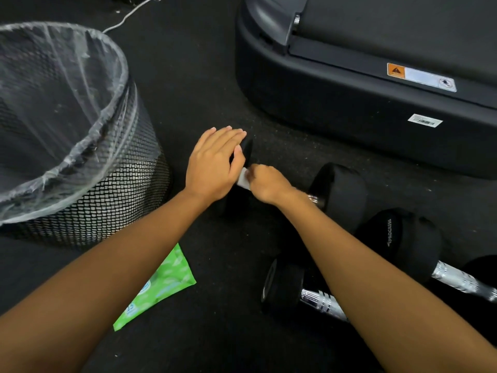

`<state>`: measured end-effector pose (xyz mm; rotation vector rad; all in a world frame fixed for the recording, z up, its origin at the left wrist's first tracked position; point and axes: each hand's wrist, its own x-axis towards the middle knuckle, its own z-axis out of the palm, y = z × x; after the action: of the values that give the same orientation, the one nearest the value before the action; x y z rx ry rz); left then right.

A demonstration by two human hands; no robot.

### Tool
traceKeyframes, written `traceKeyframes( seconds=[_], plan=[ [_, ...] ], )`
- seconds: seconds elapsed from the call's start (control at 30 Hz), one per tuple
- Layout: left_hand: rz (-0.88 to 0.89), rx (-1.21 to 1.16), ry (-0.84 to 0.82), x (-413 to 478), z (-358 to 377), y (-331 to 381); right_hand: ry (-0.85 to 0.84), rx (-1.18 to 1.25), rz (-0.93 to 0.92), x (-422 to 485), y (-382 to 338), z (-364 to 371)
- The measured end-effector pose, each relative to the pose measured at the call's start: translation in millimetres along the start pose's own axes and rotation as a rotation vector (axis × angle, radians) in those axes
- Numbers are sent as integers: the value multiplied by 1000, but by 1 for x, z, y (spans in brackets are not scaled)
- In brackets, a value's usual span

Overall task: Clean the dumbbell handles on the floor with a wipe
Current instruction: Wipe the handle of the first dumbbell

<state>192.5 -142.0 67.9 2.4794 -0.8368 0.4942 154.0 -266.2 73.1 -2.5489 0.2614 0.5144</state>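
The dumbbell (341, 189), with black rubber heads and a chrome handle, lies on the dark speckled floor between the mesh bin (107, 189) and two further dumbbells (285, 286); its long axis runs left to right. Right hand (269, 184) curls round the handle, gripping a white wipe (243, 179). Left hand (215, 162) rests flat on the left head, fingers straight and pressed together. A green wipes packet (164, 286) lies near.

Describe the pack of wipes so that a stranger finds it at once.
Start at the mesh waste bin on the left. Below it in the picture, on the floor, lies the wipes pack, partly under the left forearm. It alone is flat and bright green; the dumbbells are black and chrome.
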Motion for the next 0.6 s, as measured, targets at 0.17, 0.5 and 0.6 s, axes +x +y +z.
traceKeyframes(
  seconds=[0.17, 0.5, 0.6],
  plan=[
    [13, 4, 7, -1, 0, -1, 14, 25, 55, -5, 22, -6],
    [8, -3, 2, 0, -1, 0, 63, 44, -21, -3, 10, 5],
    [13, -4, 7, -2, -1, -1, 189, -14, -83, -13, 21, 8]
  ],
)
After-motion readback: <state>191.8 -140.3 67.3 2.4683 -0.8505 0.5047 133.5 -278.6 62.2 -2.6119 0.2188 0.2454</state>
